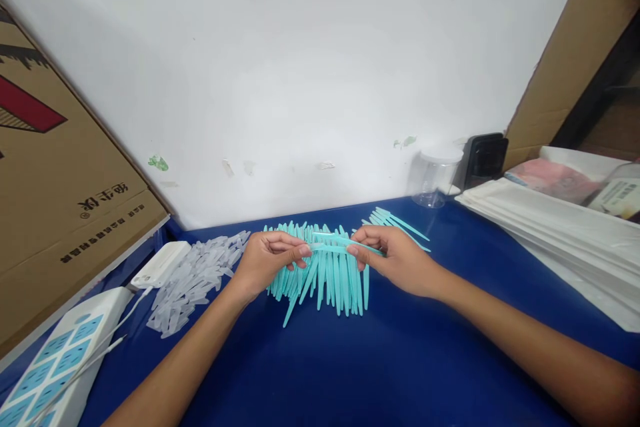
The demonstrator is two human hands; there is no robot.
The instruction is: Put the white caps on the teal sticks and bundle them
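My right hand [387,253] is closed around the handle of a turquoise eyebrow razor [334,249], held level above the pile. A second turquoise length shows beside it, also in the fingers. Thumb and fingers of my left hand [280,253] pinch the razor's other end, where a small translucent cap [316,246] seems to sit; the fingertips partly hide it. Below both hands lies a dense heap of turquoise razors [340,283], handles mostly toward me. A smaller group of razors [395,219] rests behind my right hand. Left of my left hand spreads a pile of translucent caps [193,277].
A white power strip [107,320] with cables and a small white box [163,263] stand at left, near a cardboard box [60,180]. A clear jar [433,180], a black object [484,159] and stacked white sheets [540,233] occupy the right. A white wall [300,80] closes the back.
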